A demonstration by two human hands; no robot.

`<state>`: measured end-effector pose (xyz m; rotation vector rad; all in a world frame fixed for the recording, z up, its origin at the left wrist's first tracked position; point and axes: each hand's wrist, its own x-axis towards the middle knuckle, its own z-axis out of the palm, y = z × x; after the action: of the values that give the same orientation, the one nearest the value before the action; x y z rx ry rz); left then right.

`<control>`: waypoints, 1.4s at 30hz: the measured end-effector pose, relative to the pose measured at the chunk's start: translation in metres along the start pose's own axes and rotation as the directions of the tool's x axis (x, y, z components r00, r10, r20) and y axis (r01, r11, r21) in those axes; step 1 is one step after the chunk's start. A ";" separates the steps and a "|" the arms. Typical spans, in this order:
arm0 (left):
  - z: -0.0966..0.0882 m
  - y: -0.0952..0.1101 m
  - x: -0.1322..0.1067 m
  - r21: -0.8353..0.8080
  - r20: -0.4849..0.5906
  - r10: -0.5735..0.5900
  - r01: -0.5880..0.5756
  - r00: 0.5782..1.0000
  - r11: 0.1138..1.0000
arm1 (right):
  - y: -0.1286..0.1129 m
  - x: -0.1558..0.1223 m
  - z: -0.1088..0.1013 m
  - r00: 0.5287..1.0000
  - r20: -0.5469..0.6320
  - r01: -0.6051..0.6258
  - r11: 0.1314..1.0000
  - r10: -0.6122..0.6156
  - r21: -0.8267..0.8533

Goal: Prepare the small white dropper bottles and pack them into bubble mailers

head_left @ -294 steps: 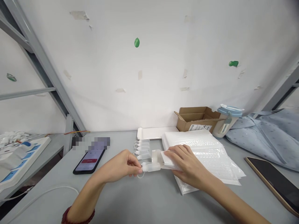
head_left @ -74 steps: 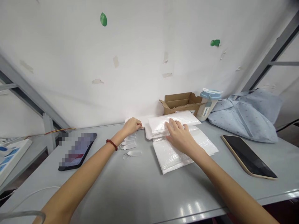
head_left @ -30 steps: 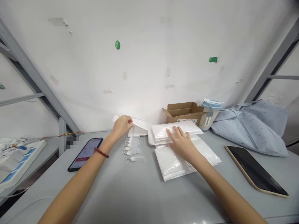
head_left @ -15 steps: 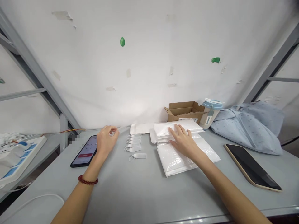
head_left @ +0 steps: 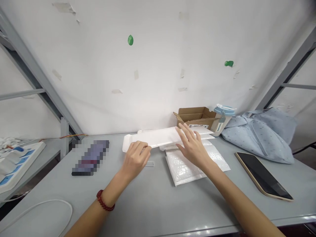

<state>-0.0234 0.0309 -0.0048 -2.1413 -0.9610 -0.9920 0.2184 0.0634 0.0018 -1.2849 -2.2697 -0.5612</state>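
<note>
A long flat white carton blank (head_left: pixel 158 138) lies tilted across the middle of the grey table (head_left: pixel 153 204). My left hand (head_left: pixel 135 158) has its fingers curled on the blank's near left edge. My right hand (head_left: pixel 192 146) is open with fingers spread, its fingertips on the blank's right end. Below that hand lies a stack of white bubble mailers (head_left: pixel 192 166). One small white tag (head_left: pixel 149 163) shows beside my left hand; the other tags are hidden under the blank and the hand.
A blurred phone (head_left: pixel 90 158) lies at left, a tablet (head_left: pixel 264 176) at right. At the back stand an open cardboard box (head_left: pixel 195 114), a lidded cup (head_left: pixel 222 119) and a blue cloth bag (head_left: pixel 261 136). A power strip (head_left: pixel 14 161) and white cable (head_left: pixel 37 210) sit far left.
My left hand moved right from beside the phone onto the white blank. The blank came forward over the tags. My right hand lifted off the mailers to the blank's right end.
</note>
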 end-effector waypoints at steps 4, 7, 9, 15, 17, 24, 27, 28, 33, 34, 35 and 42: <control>0.000 0.019 0.002 -0.026 0.044 0.116 -0.115 0.992 0.993 | -0.017 -0.004 -0.003 0.977 0.004 0.212 0.977 -0.212 -0.037; 0.000 0.030 0.004 -0.078 0.056 0.146 -0.141 0.988 0.987 | -0.025 -0.006 -0.001 0.957 0.040 0.288 0.957 -0.287 -0.014; 0.000 0.031 0.004 -0.116 0.075 0.088 -0.079 0.993 0.990 | -0.025 -0.006 0.002 0.951 0.068 0.303 0.953 -0.302 -0.005; 0.003 0.007 0.001 -0.219 0.176 -0.588 0.613 0.790 0.759 | -0.016 -0.003 0.010 0.961 0.141 0.240 0.971 -0.238 0.004; 0.003 -0.003 0.001 -0.286 0.323 -0.771 0.833 0.549 0.474 | -0.015 -0.004 0.010 0.961 0.147 0.237 0.971 -0.236 0.016; -0.002 -0.008 0.005 -0.361 0.891 -0.368 0.908 0.268 -0.213 | -0.021 -0.006 -0.002 0.945 0.183 0.247 0.958 -0.272 0.147; -0.005 0.004 0.008 -0.363 0.905 -0.300 0.916 0.302 -0.171 | -0.022 -0.008 -0.007 0.929 0.219 0.261 0.947 -0.298 0.185; -0.006 0.008 0.010 -0.374 0.902 -0.287 0.916 0.323 -0.143 | -0.023 -0.009 -0.009 0.926 0.230 0.261 0.947 -0.300 0.186; -0.010 0.021 0.016 -0.443 0.878 -0.229 0.895 0.421 -0.053 | -0.028 -0.010 -0.017 0.926 0.213 0.274 0.943 -0.311 0.187; -0.010 0.022 0.016 -0.444 0.878 -0.226 0.895 0.422 -0.051 | -0.029 -0.010 -0.018 0.924 0.213 0.278 0.941 -0.317 0.194; -0.010 0.022 0.016 -0.437 0.880 -0.230 0.898 0.416 -0.047 | -0.030 -0.009 -0.019 0.920 0.220 0.284 0.938 -0.325 0.201; -0.003 0.019 0.010 -0.405 0.886 -0.244 0.914 0.395 0.010 | -0.032 -0.007 -0.020 0.911 0.258 0.265 0.937 -0.321 0.229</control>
<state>-0.0048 0.0213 0.0015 -3.1169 -2.4266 -1.5710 0.1979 0.0324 0.0107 -0.9896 -2.7147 -0.2542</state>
